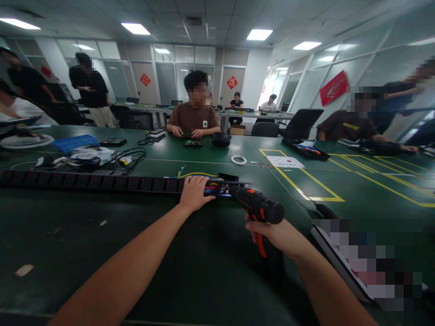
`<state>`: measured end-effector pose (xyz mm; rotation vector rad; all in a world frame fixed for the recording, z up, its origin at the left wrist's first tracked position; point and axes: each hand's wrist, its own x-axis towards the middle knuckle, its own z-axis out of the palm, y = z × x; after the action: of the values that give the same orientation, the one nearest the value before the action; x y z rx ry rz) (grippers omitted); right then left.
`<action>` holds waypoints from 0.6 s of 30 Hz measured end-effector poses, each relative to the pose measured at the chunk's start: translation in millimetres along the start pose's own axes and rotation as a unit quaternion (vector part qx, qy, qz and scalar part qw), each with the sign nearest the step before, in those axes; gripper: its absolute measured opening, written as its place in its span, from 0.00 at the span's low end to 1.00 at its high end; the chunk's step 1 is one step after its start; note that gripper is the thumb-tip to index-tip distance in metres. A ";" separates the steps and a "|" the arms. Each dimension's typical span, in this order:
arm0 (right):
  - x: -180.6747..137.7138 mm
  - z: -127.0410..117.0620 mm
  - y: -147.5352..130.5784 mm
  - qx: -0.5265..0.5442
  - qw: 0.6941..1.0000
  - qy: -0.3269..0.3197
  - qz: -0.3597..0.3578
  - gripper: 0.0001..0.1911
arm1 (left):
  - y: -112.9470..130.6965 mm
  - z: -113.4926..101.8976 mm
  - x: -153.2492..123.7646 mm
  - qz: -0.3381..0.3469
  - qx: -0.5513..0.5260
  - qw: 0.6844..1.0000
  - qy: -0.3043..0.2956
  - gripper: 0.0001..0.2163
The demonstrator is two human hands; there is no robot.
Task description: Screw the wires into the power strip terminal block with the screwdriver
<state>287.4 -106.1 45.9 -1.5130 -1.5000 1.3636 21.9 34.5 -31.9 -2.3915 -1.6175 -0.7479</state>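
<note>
A long black power strip (129, 183) with a row of sockets lies across the green table. My left hand (194, 194) is wrapped over it near its right end, fingers on the far side and thumb on the near side. In my right hand (268, 233) is a black and orange cordless drill (260, 204), gripped by its handle. The drill's front points at the opened right end of the strip, where coloured wires and metal terminals show. Whether its bit touches a terminal is too small to tell. Yellow and blue wires (193, 174) stick up behind my left hand.
Behind the strip at left are a blue tray (75, 143) and tangled black cables (136, 156). A white tape roll (238, 160) and a paper sheet (285, 161) lie beyond the drill. A notebook-like item (343, 262) is at right. A person (194, 113) sits opposite.
</note>
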 end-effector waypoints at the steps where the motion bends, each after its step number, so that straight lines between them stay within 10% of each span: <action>1: -0.1 0.0 0.0 0.002 1.000 0.000 0.002 0.18 | -0.1 0.1 0.0 0.000 -0.001 1.000 0.000 0.32; 18: -1.4 1.5 -3.3 0.004 1.000 -0.001 0.010 0.23 | 0.6 -0.9 -0.9 0.000 -0.010 1.000 0.006 0.31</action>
<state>285.2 -107.2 48.9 -1.5264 -1.4838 1.3817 21.9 33.1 -31.5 -2.3959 -1.6130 -0.7821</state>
